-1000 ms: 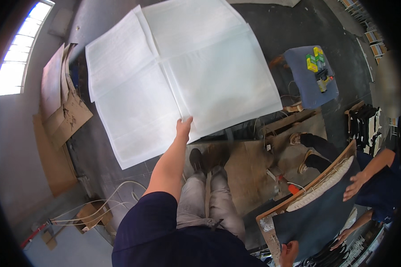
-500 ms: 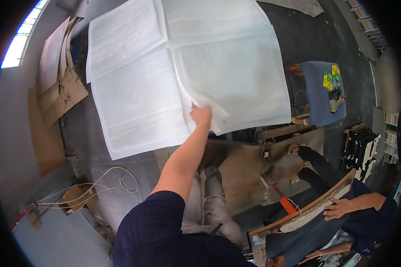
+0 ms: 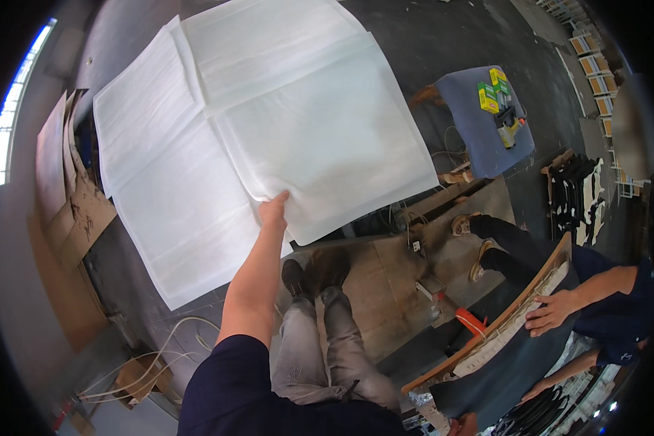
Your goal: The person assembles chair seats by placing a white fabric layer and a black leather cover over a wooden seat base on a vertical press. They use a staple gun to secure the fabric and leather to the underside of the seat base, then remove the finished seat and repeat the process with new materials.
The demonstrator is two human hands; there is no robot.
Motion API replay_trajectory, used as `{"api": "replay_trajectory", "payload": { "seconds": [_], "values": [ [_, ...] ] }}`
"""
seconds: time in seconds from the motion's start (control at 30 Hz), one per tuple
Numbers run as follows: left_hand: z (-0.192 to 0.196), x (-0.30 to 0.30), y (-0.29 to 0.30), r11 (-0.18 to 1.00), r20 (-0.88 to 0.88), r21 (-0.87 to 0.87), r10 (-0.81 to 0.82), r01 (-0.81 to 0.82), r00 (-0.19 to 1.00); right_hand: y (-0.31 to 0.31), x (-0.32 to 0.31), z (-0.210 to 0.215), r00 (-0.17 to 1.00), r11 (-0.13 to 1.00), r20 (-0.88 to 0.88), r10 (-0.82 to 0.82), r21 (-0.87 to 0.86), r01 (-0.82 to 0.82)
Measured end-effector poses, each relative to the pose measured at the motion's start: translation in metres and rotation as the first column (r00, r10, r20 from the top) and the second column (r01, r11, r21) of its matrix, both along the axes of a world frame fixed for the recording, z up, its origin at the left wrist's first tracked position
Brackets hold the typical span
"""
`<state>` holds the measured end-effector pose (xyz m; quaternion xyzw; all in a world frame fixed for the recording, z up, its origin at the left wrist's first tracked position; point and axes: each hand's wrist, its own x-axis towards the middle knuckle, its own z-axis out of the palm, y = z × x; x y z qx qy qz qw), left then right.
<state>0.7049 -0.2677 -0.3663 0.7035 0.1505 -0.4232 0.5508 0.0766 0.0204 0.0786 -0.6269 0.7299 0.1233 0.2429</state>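
Left hand [image 3: 272, 209]: curling nearly closed, pinching the near-left edge of the right white sheet [image 3: 327, 145]. Half a second ago a flap of that edge was folding back beside the fingers; now it is lying down, only a soft pucker running in from the grip. Reading: the sheet is settling flatter, though the held edge isn't yet smooth.

The sheet is spreading ahead of the person, its left side meeting the left white sheet [image 3: 174, 211].

A second hand [image 3: 463, 424], probably the person's right, is showing at the lower frame edge by a dark-covered panel [image 3: 505, 385]; it is mostly cut off, so I cannot tell how far it is closing or what it is holding. A co-worker's hand [image 3: 550, 312] is resting, fingers spread, on the same panel.

Farther out: a blue padded stool [image 3: 479, 152] is carrying yellow-and-green boxes [image 3: 488, 98]; brown boards [image 3: 87, 218] are leaning at far left.
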Motion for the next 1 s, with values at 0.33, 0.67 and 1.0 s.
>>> {"api": "replay_trajectory", "payload": {
  "seconds": [0.33, 0.67, 1.0],
  "values": [
    [0.045, -0.045, -0.052, 0.876, 0.558, 0.154, -0.459, 0.457, 0.692, 0.008, 0.002, -0.005, 0.999, 0.998, -0.023, -0.040, -0.056, 0.039],
    [-0.011, -0.010, -0.006, 0.981, 0.289, 0.133, -0.172, 0.138, 0.942, 0.006, 0.007, -0.001, 0.997, 0.998, -0.055, -0.046, -0.048, 0.044],
    [0.006, 0.008, -0.010, 0.995, 0.126, 0.026, -0.100, 0.098, 0.987, 0.004, 0.010, -0.003, 0.999, 0.995, -0.026, -0.048, -0.084, 0.045]
  ]
}}
